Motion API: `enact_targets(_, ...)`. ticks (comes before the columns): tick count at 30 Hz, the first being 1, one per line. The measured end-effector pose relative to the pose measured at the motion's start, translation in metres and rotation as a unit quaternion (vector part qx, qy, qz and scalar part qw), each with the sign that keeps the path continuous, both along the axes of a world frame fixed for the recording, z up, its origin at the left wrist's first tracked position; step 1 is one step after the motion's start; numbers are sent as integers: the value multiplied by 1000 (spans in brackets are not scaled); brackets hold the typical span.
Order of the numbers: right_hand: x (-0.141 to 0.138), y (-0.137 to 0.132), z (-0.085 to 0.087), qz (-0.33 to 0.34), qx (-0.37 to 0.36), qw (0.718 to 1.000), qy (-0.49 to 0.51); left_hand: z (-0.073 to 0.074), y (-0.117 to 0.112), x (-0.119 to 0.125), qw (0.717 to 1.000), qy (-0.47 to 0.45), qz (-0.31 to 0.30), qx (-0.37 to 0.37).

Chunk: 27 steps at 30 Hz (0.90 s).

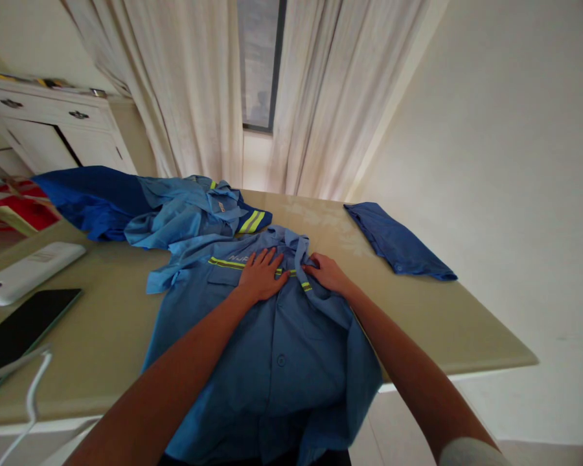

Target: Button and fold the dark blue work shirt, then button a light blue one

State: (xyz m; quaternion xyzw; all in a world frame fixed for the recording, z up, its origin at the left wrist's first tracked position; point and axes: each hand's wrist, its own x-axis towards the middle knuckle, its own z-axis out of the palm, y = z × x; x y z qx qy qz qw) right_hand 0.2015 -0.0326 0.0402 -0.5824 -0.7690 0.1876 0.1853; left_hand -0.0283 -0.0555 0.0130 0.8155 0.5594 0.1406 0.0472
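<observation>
A blue work shirt (pixel 276 349) with yellow reflective stripes lies front-up on the beige table (pixel 418 323), its hem hanging over the near edge. My left hand (pixel 261 275) rests flat on the chest of the shirt, fingers spread, just left of the button line. My right hand (pixel 326 272) pinches the shirt's front edge near the collar, fingers closed on the fabric.
A pile of blue garments (pixel 175 210) lies at the back left. A folded dark blue cloth (pixel 398 243) sits at the right. A dark tablet (pixel 22 327), a white device (pixel 29 268) and a white cable (pixel 32 395) lie at the left. Curtains and a wall stand behind.
</observation>
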Motion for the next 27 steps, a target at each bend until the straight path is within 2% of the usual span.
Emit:
enact_targets(3,25,3,11,-7,8,998,68,-6,1,0,1000,-8,3,5)
enact_targets(5,49,5,25,-18,46,993,107,-6,1,-1,1000,-10,6,7)
enact_targets(6,63,5,33,-45,77,990,109,-6,1,-2,1000,-9,7,6)
enact_targets(8,92,6,48,-154,146,975,63,-5,1,-2,1000,-7,8,3)
enact_targets(10,118,5,58,-277,183,943,-31,-5,1,-1,1000,-5,8,3)
enact_targets(12,132,5,57,-330,186,919,-109,-6,1,-1,1000,-3,9,1)
enact_targets(14,132,7,47,-300,177,928,-132,-7,2,-1,1000,-2,9,0)
enact_targets(16,117,13,31,-221,162,956,-108,-9,2,-1,1000,-1,8,3)
enact_targets(18,92,23,13,-125,139,979,-77,-9,3,-1,1000,0,8,6)
enact_targets(21,46,46,-4,-21,125,990,-58,-8,2,-2,1000,5,5,10)
enact_targets(24,8,70,-10,30,140,987,-67,-6,3,-3,1000,10,2,20)
enact_targets(27,-12,84,-16,32,147,986,-76,-1,6,-3,999,7,1,32)
